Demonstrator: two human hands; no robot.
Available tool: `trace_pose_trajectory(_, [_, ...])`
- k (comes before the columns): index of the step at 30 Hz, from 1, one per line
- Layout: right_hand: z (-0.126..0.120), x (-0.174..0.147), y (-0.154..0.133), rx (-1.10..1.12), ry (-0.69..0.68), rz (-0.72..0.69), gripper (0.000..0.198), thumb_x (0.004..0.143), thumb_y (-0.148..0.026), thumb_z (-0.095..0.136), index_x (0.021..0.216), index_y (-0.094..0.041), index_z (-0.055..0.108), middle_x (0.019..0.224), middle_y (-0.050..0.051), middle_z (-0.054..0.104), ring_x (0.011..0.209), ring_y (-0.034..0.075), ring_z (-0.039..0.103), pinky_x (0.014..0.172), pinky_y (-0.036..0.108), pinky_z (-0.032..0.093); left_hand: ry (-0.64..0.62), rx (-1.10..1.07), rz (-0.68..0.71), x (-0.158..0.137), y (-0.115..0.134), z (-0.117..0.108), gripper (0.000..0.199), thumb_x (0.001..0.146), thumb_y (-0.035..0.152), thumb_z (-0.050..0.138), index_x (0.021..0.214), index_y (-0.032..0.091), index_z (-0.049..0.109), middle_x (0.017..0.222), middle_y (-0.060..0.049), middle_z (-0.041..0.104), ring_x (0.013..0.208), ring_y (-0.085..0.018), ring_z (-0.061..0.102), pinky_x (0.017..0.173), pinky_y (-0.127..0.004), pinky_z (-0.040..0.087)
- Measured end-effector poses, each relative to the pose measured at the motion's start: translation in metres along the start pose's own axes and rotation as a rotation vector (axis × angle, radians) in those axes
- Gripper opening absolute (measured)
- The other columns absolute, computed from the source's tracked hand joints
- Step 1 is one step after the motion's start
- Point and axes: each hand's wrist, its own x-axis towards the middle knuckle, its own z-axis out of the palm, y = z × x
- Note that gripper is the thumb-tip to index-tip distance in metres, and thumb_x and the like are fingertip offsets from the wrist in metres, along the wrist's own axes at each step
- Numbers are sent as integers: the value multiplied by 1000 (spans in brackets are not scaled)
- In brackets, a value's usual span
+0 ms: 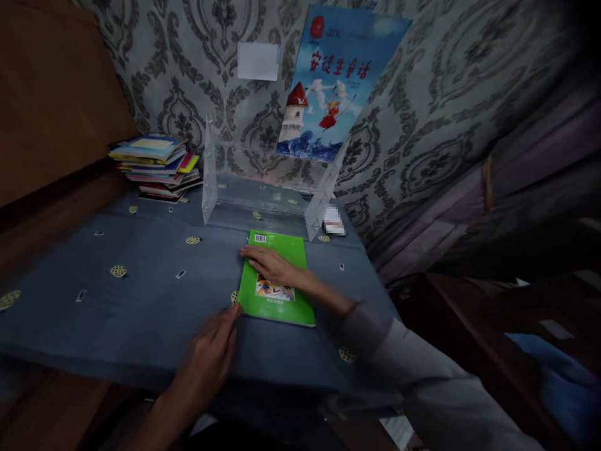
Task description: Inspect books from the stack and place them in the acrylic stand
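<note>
A green book lies flat on the cloth-covered table, its barcode at the far end and a small colour picture near its lower middle. My right hand rests on the cover with outstretched fingers, reaching across to the left edge and partly hiding the picture. At the near left corner of the book is my left hand, slightly blurred. Its fingers are extended, and the fingertips touch or nearly touch that corner. Just beyond the book stands a clear acrylic rack with two upright sides.
A stack of books sits at the back left. A blue poster and a white card are on the patterned wall. A white object, partly pixelated, lies right of the rack. The table's blue cloth has small printed motifs.
</note>
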Motion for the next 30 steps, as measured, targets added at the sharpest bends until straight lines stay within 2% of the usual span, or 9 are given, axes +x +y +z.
trace_pose_trajectory(5, [-13, 14, 32, -122, 36, 76, 39, 102, -25, 44, 137, -15, 57, 147, 14, 56, 141, 24, 47, 117, 46, 38, -8, 6, 8, 1, 0, -2, 46, 101, 17, 40, 147, 22, 42, 126, -9, 71, 113, -17, 70, 95, -29, 59])
trace_pose_trajectory(10, [-19, 6, 38, -226, 59, 187, 39, 102, -27, 46, 138, -15, 57, 149, 14, 53, 139, 25, 48, 116, 47, 35, -21, 26, 21, 1, -1, -2, 45, 102, 18, 40, 147, 22, 43, 128, -9, 70, 114, -16, 69, 97, -28, 58])
trace_pose_trajectory(15, [-18, 0, 25, -321, 113, 284, 41, 100, -34, 52, 137, -18, 59, 144, 13, 57, 132, 28, 51, 110, 49, 35, 27, 56, 90, 0, -1, 2, 49, 103, 24, 41, 151, 24, 39, 131, -10, 68, 115, -19, 69, 97, -32, 58])
trace_pose_trajectory(20, [-20, -6, 12, -305, 89, 296, 41, 100, -38, 51, 136, -21, 59, 141, 11, 59, 127, 27, 52, 105, 47, 35, 27, 104, 107, -11, 4, -4, 51, 103, 36, 43, 153, 27, 37, 127, -7, 71, 109, -19, 72, 89, -30, 61])
trace_pose_trajectory(25, [-15, -32, -19, -237, 88, 263, 43, 98, -42, 55, 135, -21, 61, 142, 12, 58, 128, 29, 51, 105, 48, 34, -26, 220, 317, -29, 4, -14, 58, 101, 41, 48, 155, 24, 35, 126, -7, 71, 110, -20, 70, 90, -30, 60])
trace_pose_trajectory(28, [-10, -52, -44, -191, 88, 233, 44, 96, -43, 57, 135, -21, 61, 143, 13, 57, 129, 29, 50, 105, 49, 34, -68, 308, 470, -38, -2, -10, 58, 100, 35, 49, 155, 23, 36, 131, -8, 68, 120, -22, 64, 100, -34, 53])
trace_pose_trajectory(30, [-7, -64, -61, -168, 74, 219, 46, 96, -44, 58, 135, -21, 60, 144, 14, 56, 130, 30, 50, 106, 50, 34, -58, 344, 541, -42, -6, -5, 55, 100, 27, 44, 154, 22, 39, 135, -9, 66, 126, -23, 59, 110, -37, 44])
